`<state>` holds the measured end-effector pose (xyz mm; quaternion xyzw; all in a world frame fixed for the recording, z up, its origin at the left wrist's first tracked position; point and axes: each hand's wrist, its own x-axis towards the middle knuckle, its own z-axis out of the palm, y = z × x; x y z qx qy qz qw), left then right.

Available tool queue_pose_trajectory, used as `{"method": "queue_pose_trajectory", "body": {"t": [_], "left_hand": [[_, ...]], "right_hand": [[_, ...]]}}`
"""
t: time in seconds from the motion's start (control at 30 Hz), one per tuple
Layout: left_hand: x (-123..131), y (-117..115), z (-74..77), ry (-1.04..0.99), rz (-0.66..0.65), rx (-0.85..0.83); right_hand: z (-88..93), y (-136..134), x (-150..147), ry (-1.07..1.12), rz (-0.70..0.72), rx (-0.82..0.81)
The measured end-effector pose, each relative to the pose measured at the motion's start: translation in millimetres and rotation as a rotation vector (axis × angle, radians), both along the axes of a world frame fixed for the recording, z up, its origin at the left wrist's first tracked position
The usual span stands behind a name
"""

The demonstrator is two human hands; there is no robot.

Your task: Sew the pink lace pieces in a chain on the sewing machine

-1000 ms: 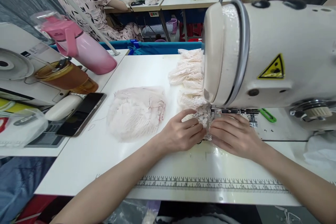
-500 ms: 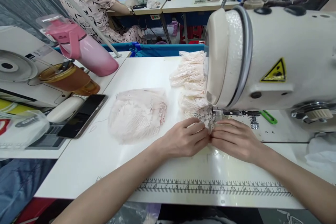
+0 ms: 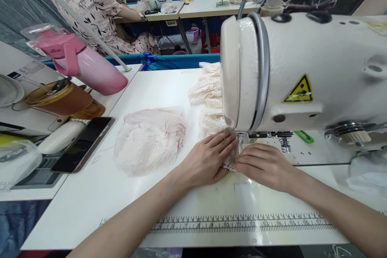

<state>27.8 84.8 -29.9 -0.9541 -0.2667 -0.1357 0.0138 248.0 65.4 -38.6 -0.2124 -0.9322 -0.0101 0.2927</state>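
Gathered cream lace fabric [image 3: 208,88] runs from behind the sewing machine head [image 3: 242,76] down to the needle area. My left hand [image 3: 208,155] lies on the lace just left of the presser foot, fingers stretched out flat and the thumb apart. On the other side, my right hand [image 3: 263,165] has its fingers pressed together with the tips at the near edge of the lace; its thumb is hidden. A small piece of the lace shows between both hands. To the left lies a loose pile of thin pale fabric [image 3: 151,139].
Left of the work table stand a pink bottle [image 3: 87,64], an amber cup [image 3: 66,98] and a dark phone [image 3: 83,145]. A green thread snipper [image 3: 304,137] lies on the machine bed. A printed ruler [image 3: 242,223] follows the front edge. Another person [image 3: 90,12] sits beyond.
My left hand has gone from bunched fingers at the lace's near edge to lying flatter over it, further forward. My right hand stays close to the edge. The whole view has shifted slightly.
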Motion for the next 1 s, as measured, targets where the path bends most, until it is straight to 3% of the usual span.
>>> {"method": "queue_pose_trajectory", "body": {"t": [0.4,0.67,1.0], "left_hand": [[1,2,4.2,-0.001,0.03,0.017],[8,-3,5.2,0.024,0.071,0.031],[14,-6,4.0,0.033,0.108,0.046]], "right_hand": [[-3.2,1,-2,0.004,-0.014,0.058],[-11.1,-1,3,-0.081,-0.137,0.033],[-8.0,1,9,-0.107,-0.192,0.071]]}}
